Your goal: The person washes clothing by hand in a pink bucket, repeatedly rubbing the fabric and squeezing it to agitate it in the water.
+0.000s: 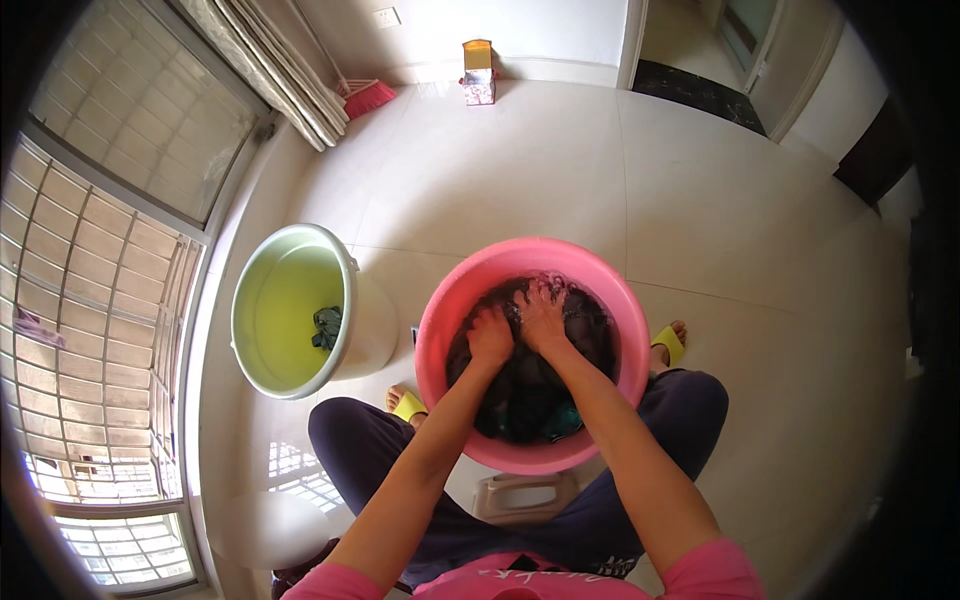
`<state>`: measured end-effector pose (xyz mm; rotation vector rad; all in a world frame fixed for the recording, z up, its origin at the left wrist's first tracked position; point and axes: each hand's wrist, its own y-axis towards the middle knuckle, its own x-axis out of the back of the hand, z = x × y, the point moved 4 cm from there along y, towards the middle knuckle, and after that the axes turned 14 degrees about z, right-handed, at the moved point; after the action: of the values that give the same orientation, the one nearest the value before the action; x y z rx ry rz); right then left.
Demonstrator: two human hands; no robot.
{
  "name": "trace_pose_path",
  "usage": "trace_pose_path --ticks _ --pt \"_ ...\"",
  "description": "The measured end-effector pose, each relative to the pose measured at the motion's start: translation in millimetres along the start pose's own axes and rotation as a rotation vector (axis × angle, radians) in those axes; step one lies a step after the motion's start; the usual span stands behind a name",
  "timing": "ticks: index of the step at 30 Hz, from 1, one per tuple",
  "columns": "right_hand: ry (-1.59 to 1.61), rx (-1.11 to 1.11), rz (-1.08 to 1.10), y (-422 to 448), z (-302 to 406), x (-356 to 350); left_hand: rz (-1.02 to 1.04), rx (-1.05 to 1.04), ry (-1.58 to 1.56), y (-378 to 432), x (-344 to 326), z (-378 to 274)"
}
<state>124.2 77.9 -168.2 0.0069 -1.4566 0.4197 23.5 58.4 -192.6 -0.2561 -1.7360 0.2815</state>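
Note:
Both my hands are in a pink plastic basin (630, 300) filled with dark clothes (525, 397) in water. My left hand (491, 336), its fingers curled, presses into the wet fabric near the middle; whether it grips any cloth is hidden. Beside it, my right hand (541, 315) lies with fingers spread at the far part of the water, where small splashes show. A teal piece of cloth (564, 421) shows at the near side of the basin.
A tall pale bucket (371, 330) with a dark green cloth (327, 327) inside stands left of the basin. A beige plastic stool (491, 499) is between my legs. Against the far wall are a red broom (367, 97) and a small open box (478, 86). A barred window is at left.

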Motion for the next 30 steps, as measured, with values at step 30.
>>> trace_pose_path --ticks 30 --pt "0.763 0.177 -0.149 -76.0 23.7 108.3 0.736 -0.192 -2.393 -84.6 64.4 -29.9"
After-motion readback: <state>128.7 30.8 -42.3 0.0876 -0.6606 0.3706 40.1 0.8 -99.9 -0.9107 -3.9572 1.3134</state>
